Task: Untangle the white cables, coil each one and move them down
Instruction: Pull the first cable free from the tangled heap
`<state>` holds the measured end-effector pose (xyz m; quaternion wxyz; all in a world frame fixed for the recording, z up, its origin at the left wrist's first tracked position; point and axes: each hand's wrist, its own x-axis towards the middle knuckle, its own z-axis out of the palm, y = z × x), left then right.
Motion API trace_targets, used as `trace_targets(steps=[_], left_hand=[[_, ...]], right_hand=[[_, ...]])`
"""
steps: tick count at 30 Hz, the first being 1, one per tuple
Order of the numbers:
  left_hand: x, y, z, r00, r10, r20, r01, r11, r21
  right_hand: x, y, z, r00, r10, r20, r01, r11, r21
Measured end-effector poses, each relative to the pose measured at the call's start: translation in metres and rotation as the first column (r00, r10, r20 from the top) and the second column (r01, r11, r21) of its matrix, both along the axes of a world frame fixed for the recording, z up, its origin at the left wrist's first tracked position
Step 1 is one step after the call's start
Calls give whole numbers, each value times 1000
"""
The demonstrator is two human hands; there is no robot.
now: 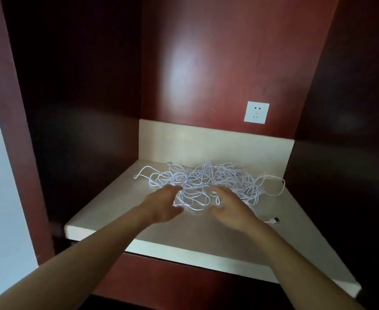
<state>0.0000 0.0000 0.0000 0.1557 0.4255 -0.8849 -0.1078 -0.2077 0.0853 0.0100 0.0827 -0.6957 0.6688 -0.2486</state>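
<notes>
The tangled heap of thin white cables (208, 180) sprawls nine-to-three on the pale stone bench (121, 220), just at twelve o'clock from the left hand (161, 204) and right hand (231, 209), equally near, both grips apart.

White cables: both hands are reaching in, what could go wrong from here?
The white cables form one dense tangle; if the left hand and right hand pull middle loops, knots may tighten. A connector lies loose beside the right wrist; dragging the pile could sweep it off the counter.
</notes>
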Motion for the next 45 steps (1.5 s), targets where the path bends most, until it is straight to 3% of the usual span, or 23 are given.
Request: trace_targets(steps=[6, 11, 17, 26, 32, 35, 38, 42, 45], left_hand=[[3, -27, -33, 998, 56, -22, -57, 998, -33], [9, -57, -62, 989, 37, -145, -26, 997, 73], [1, -102, -71, 987, -38, -157, 31, 998, -46], [-39, -172, -72, 962, -73, -262, 74, 997, -8], [-35, -168, -69, 931, -85, -356, 5, 975, -222], [-31, -155, -64, 916, -140, -376, 13, 947, -321], [-24, -138, -48, 900, -165, -404, 17, 938, -346], [-22, -114, -12, 802, -304, -515, 161, 939, -304], [-27, -86, 31, 625, -194, -756, 322, 947, 23]], right_hand=[[13, -49, -32, 996, 90, 13, -90, 996, -3], [22, -87, -61, 979, 193, -58, -191, 981, 35], [4, -130, -78, 984, 115, -138, -113, 993, 24], [-29, -196, -84, 997, 10, -71, -9, 1000, 27], [-30, -195, -89, 996, 44, -76, -42, 999, 27], [-17, -173, -67, 998, 55, 33, -57, 996, 64], [-7, -151, -31, 998, 58, 26, -59, 998, 37], [2, -133, 19, 993, 72, 90, -62, 992, -106], [11, -116, 56, 927, 173, 332, -94, 966, -240]])
